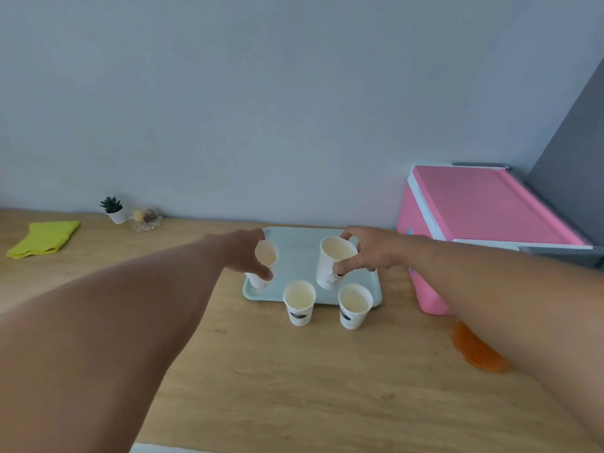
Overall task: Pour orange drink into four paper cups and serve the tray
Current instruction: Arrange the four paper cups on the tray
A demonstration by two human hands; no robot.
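Note:
A pale blue tray (pixel 295 253) lies on the wooden table near the wall. My left hand (pixel 243 253) grips a white paper cup (pixel 265 256) over the tray's left side. My right hand (pixel 369 253) grips another white paper cup (pixel 333 261) over the tray's right side. Two more paper cups stand on the table just in front of the tray, one on the left (pixel 299 302) and one on the right (pixel 354 305). All the cups look empty. An orange shape (pixel 477 351), partly hidden under my right forearm, lies at the right; the bottle itself cannot be made out.
A pink box with a white rim (pixel 483 210) stands right of the tray. A folded yellow-green cloth (pixel 44 238) lies at the far left. A small potted plant (pixel 112 209) and a glass dish (pixel 145 219) sit by the wall.

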